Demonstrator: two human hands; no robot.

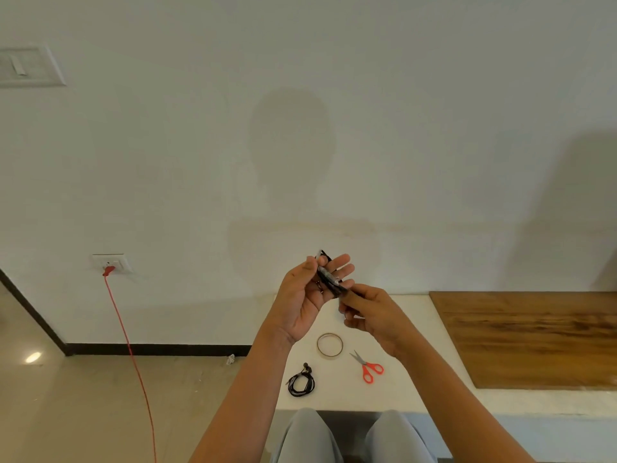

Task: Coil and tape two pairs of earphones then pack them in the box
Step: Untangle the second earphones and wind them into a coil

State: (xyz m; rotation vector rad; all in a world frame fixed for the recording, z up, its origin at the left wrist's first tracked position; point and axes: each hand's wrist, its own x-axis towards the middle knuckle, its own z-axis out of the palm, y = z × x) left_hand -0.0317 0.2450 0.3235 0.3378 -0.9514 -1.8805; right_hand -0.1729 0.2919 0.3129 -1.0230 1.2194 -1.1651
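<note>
White wall (400, 95), beige floor (83, 396), wall socket (109, 263), wooden board (534, 335)

Held earphones (329, 279): we see a black coil, pressed flat and upright, raised above the worktop (417, 396), with glossy tape around its middle.
Second earphones (301, 384): a black coil lying flat near the worktop's front edge, earbud at its top.
Tape roll (330, 345): thin clear ring, flat, just beyond the second earphones.
Scissors (367, 366): red-handled, closed, right of the tape roll.

Held earphone coil (329, 279) half hidden behind fingers (344, 267)
</note>
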